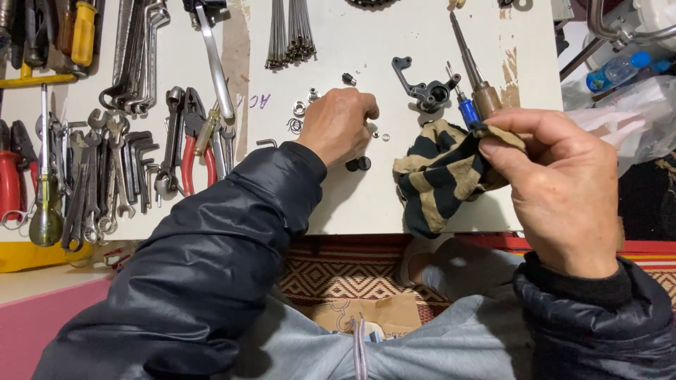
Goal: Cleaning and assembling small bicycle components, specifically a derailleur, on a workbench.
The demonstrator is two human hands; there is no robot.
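Fingertips of your left hand (338,123) curl under the palm, so you cannot tell whether they pinch one of the tiny silver parts (380,134) lying just beside them on the white board (366,204). Your left arm reaches forward, knuckles up, near the washers (299,109). Your right hand (556,186) is raised at the board's right edge, closed on the striped rag (440,176), whose folds hide whatever may be inside. Behind it stand a brown-handled screwdriver (484,95) and a black bracket (422,86).
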